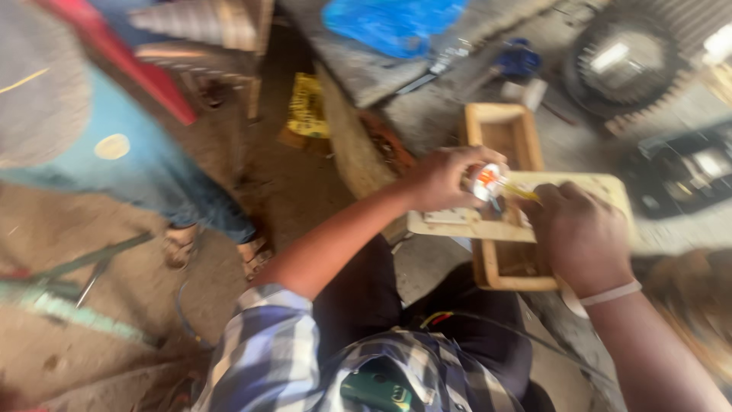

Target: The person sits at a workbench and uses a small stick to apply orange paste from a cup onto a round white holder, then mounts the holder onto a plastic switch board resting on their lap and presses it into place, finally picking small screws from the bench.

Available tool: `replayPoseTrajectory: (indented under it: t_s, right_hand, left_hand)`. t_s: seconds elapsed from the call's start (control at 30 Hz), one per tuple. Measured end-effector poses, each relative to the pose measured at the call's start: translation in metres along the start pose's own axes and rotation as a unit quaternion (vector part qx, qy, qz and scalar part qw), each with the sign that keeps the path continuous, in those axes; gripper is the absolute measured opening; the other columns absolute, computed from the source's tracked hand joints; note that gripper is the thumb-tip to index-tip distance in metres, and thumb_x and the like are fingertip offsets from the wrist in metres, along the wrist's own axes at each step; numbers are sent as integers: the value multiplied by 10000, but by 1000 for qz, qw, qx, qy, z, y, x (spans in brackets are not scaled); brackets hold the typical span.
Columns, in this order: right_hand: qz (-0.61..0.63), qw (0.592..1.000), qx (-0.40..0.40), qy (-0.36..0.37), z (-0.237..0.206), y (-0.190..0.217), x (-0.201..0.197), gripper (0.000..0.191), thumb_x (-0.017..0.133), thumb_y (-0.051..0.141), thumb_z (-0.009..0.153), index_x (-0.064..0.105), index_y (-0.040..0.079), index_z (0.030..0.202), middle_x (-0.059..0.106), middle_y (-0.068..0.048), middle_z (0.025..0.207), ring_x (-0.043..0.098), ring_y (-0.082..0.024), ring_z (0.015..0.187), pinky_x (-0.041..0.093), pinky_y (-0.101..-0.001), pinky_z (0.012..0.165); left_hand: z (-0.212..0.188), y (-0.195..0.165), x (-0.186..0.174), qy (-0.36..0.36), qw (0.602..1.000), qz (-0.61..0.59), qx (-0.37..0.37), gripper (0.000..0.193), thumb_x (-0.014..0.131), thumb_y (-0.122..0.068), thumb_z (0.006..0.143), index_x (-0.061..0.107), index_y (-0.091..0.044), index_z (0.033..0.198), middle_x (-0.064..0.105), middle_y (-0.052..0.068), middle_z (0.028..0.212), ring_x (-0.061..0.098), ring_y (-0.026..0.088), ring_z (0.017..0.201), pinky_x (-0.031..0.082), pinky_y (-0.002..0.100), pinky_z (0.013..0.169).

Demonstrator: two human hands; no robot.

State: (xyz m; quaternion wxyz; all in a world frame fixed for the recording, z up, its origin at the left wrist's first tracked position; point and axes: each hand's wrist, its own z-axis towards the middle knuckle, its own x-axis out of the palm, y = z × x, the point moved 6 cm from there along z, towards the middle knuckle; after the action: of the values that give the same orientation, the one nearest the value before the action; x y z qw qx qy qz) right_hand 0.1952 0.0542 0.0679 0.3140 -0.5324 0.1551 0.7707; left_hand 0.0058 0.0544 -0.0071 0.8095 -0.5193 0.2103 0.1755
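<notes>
A small round white-and-red container (pixel 486 181) sits pinched in the left hand (pixel 441 179), over a pale flat wooden board (pixel 602 187). The right hand (pixel 577 233) is curled closed beside it; its grip is unclear. Below lies an open wooden box frame (pixel 499 126) on a grey, dusty concrete floor (pixel 427 114); bare dirt ground (pixel 91 236) spreads left.

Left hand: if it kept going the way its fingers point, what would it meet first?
Probably the right hand: the left hand, pinching a small white-and-orange tube, points right across the pale wooden board. Blur hides depth.

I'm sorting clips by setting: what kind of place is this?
Probably a small workshop: a large toothed gear lies on the rough concrete, a wooden frame under the hands, dirt floor alongside.
</notes>
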Motion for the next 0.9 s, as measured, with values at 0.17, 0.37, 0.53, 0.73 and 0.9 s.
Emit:
replayPoseTrajectory:
  t_s: [0.17,0.37,0.53,0.73,0.9]
  right_hand:
    - [-38,999,-23,-23,5,-10,8,324,757,401,1005,634,129,878,638,-64,871,689,-260,775,546,-386,656]
    - [28,999,-27,-26,6,-13,7,248,754,339,929,690,106,987,661,-87,942,670,-285,739,540,-397,645]
    - [29,1000,-1,-1,4,-2,-1,211,728,295,913,714,91,964,660,-93,937,666,-304,766,532,-423,634]
    - [0,997,13,75,5,16,-2,156,699,259,922,683,109,883,665,-76,876,685,-330,837,533,-461,716]
    - [114,990,59,51,7,18,-9,231,702,262,883,686,59,992,669,-150,898,672,-375,766,527,-496,682]
  left_hand:
    - [7,-4,4,-1,999,-5,33,670,859,-204,756,547,-196,1348,740,67,1245,750,214,1121,608,315,898]
    - [11,1,8,7,1000,-11,3,676,869,-222,740,551,-196,1337,761,72,1187,782,206,1053,632,335,915]
    - [3,-7,1,-6,999,-36,34,670,866,-204,746,577,-180,1351,735,77,1249,755,220,1101,633,340,917]
    - [-11,-13,-11,-14,1000,4,6,667,897,-200,718,634,-189,1330,740,74,1221,751,236,1028,597,353,886]
    - [-19,-22,-16,-23,998,-16,61,685,892,-137,738,599,-129,1357,693,97,1360,702,274,1196,586,355,988]
